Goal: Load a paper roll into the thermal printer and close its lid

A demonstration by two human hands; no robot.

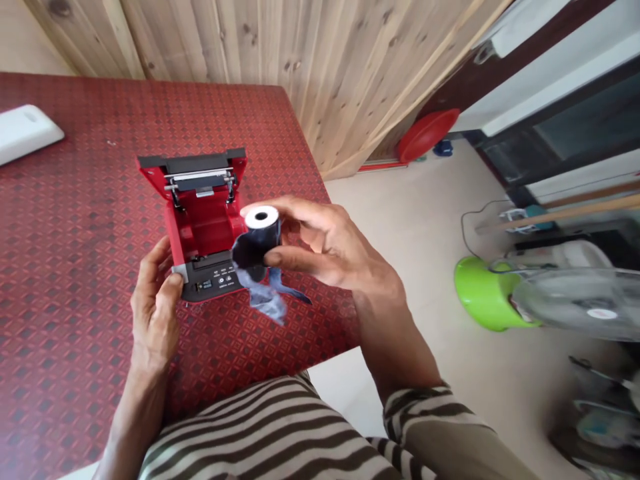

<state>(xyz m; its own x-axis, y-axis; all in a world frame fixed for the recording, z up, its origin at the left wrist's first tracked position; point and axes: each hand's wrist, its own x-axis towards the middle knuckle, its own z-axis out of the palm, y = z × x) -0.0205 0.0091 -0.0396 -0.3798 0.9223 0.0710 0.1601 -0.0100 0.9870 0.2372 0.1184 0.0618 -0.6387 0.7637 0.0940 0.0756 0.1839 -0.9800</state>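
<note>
A small red and black receipt printer (205, 227) stands on the table with its lid raised, showing a bare red paper bay. My left hand (156, 300) grips the printer's near left corner, thumb on top and fingers along the side. Between the thumb and fingers of my right hand (320, 243) is a paper roll (263, 230), dark on the outside with a white end and a hollow core. It is held upright over the printer's right side. A torn, crumpled dark strip (270, 297) hangs from the roll beside the button panel (220, 277).
The red patterned table (100, 200) ends just right of the printer. A white object (30, 132) lies at its far left. Wood panelling (250, 40) rises behind. On the floor to the right are a green container (480, 293), a clear plastic piece and a red basin (427, 137).
</note>
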